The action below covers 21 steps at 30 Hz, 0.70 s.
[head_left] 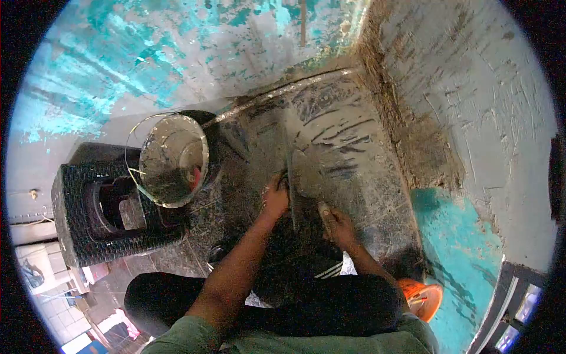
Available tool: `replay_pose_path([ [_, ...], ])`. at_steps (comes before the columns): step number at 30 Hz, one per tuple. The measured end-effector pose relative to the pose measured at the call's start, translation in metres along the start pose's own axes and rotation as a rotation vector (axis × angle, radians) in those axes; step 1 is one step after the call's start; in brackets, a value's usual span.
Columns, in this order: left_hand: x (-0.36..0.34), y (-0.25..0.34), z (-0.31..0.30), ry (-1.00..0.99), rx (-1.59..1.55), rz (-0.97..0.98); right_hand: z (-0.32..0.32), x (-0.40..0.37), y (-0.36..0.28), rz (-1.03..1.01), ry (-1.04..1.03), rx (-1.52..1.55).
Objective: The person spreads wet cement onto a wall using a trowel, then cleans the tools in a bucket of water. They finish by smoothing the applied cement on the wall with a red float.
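My left hand [275,197] is closed round the dark handle of a plastering float [291,183], whose long thin blade shows nearly edge-on in front of me. To its right, my right hand [338,229] is closed on a tool with a rounded, mortar-smeared handle [323,209]; its working end is lost in the dark area between my knees. Both hands are low over the dirty tiled floor [336,147], which has grey smears and streaks on it. My bent legs [330,307] are just beneath my forearms.
A mortar-smeared bucket [171,159] with a wire handle stands at left, beside a black speaker-like box [118,215]. An orange bucket [423,301] sits near my right knee. A peeling turquoise wall [177,53] and a freshly coated grey wall [471,88] meet at the corner.
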<state>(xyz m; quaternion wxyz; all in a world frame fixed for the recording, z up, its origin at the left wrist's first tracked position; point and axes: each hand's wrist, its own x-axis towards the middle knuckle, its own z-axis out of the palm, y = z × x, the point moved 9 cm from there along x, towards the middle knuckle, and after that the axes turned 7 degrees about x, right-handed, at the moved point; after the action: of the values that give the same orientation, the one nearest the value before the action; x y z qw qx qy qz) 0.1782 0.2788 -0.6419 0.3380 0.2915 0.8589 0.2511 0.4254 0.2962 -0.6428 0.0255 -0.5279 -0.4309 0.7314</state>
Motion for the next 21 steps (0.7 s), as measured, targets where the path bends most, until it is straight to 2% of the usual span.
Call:
replay_pose_path([
  [1,0.006,-0.008,-0.008,0.096,-0.050,0.026,-0.009,0.009,0.006,-0.031,-0.018,0.012],
  [3,0.035,-0.058,0.003,0.292,-0.156,0.080,-0.051,0.043,0.040,-0.168,0.120,-0.110],
  [5,0.051,-0.087,0.002,0.362,-0.120,0.070,-0.062,0.048,0.019,-0.218,0.200,-0.104],
  [7,0.060,-0.114,0.017,0.249,0.098,-0.052,-0.044,-0.001,-0.062,-0.165,0.214,0.032],
  [8,0.065,-0.125,0.028,0.188,0.202,-0.101,-0.026,-0.016,-0.104,-0.165,0.075,-0.004],
  [11,0.074,-0.143,0.071,0.042,0.456,-0.159,0.014,-0.030,-0.184,-0.358,-0.069,-0.116],
  [12,0.076,-0.146,0.084,0.014,0.495,-0.167,0.033,-0.031,-0.205,-0.363,-0.119,-0.153],
  [14,0.082,-0.150,0.115,-0.027,0.484,-0.199,0.080,-0.042,-0.254,-0.491,-0.162,-0.328],
  [15,0.093,-0.167,0.131,0.011,0.243,-0.273,0.104,-0.044,-0.272,-0.557,-0.179,-0.414],
  [18,0.031,-0.074,0.051,0.069,0.074,-0.153,0.179,-0.047,-0.304,-1.320,-0.119,-0.945],
  [21,0.023,-0.049,0.047,0.178,-0.112,0.211,0.229,-0.006,-0.292,-1.267,-0.108,-1.207],
])
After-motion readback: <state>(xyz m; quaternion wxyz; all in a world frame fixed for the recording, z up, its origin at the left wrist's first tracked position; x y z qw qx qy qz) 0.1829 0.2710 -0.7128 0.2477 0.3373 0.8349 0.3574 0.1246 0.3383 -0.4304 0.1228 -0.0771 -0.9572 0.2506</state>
